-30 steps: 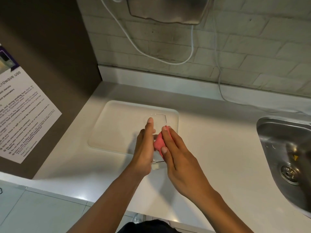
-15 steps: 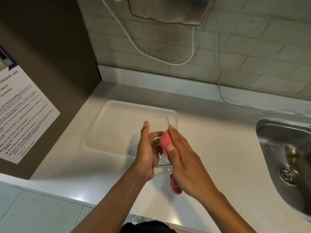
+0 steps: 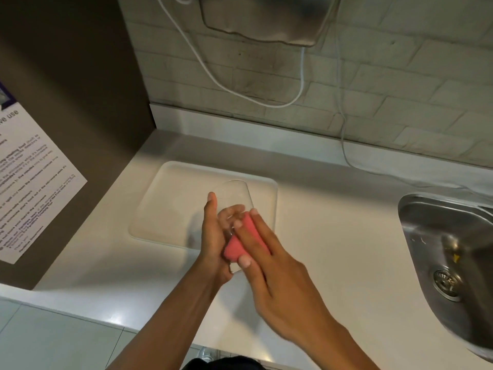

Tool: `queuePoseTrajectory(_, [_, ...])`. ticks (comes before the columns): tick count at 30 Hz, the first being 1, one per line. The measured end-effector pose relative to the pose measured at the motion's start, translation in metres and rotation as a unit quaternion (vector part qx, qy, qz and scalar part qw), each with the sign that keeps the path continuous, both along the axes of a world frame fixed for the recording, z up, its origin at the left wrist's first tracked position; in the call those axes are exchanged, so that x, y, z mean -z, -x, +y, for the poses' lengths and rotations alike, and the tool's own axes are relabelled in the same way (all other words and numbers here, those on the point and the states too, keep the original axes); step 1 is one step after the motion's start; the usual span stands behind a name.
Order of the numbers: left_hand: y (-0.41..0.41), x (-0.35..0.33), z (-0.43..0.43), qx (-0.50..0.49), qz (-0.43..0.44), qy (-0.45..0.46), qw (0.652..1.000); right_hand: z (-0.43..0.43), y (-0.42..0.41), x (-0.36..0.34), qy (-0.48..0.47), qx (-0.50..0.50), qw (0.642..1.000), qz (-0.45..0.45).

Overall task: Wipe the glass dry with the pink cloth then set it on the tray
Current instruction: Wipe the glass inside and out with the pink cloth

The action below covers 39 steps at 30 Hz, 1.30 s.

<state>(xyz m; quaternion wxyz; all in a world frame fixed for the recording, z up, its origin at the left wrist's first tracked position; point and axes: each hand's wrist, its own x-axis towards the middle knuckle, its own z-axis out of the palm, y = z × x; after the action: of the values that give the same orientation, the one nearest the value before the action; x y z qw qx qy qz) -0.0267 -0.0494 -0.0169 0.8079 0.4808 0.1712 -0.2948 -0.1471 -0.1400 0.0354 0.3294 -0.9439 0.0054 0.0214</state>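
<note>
A clear drinking glass (image 3: 234, 194) is held in the air over the near right corner of the white tray (image 3: 170, 206), tilted with its mouth pointing away from me. My left hand (image 3: 213, 236) grips the glass from the left, thumb up along its side. My right hand (image 3: 274, 271) presses the pink cloth (image 3: 240, 241) flat against the glass's right and lower side. The cloth and both hands hide the lower half of the glass.
The white counter (image 3: 333, 236) runs to a steel sink (image 3: 450, 252) at the right. A brown cabinet side with a printed notice (image 3: 29, 188) stands at the left. White cables (image 3: 344, 145) hang down the tiled wall under a metal appliance (image 3: 266, 20).
My right hand has slid the pink cloth down and across the glass, now lying flatter over it. The hanging tail of cloth seen a moment ago is gathered under the fingers.
</note>
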Motion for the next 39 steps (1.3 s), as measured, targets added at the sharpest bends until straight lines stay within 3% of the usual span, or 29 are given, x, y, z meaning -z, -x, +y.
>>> queuePoseTrajectory(6, [0.016, -0.003, -0.003, 0.021, 0.022, 0.02, 0.999, -0.011, -0.013, 0.0, -0.039, 0.039, 0.998, 0.001])
queuePoseTrajectory(13, [-0.002, -0.003, 0.004, 0.013, -0.024, -0.012, 1.0, -0.008, 0.001, 0.002, 0.004, -0.033, 0.999, -0.004])
queuePoseTrajectory(20, [0.016, 0.005, -0.003, 0.031, -0.016, 0.052, 0.998, -0.022, -0.027, -0.001, -0.11, 0.077, 0.991, 0.008])
queuePoseTrajectory(26, [0.015, 0.003, -0.005, 0.006, -0.053, 0.072, 0.996, -0.015, -0.024, -0.006, -0.001, 0.0, 0.999, -0.046])
queuePoseTrajectory(29, [0.016, 0.006, -0.004, 0.01, -0.073, 0.067, 0.995, -0.016, -0.014, 0.002, -0.036, -0.009, 0.999, -0.039])
queuePoseTrajectory(32, [0.022, 0.007, -0.011, 0.042, -0.073, 0.045, 0.995, -0.02, -0.03, -0.005, -0.063, 0.045, 0.996, -0.033])
queuePoseTrajectory(39, [0.01, -0.008, -0.001, 0.045, -0.107, 0.074, 0.991, -0.009, -0.016, -0.005, 0.035, -0.005, 0.997, -0.063])
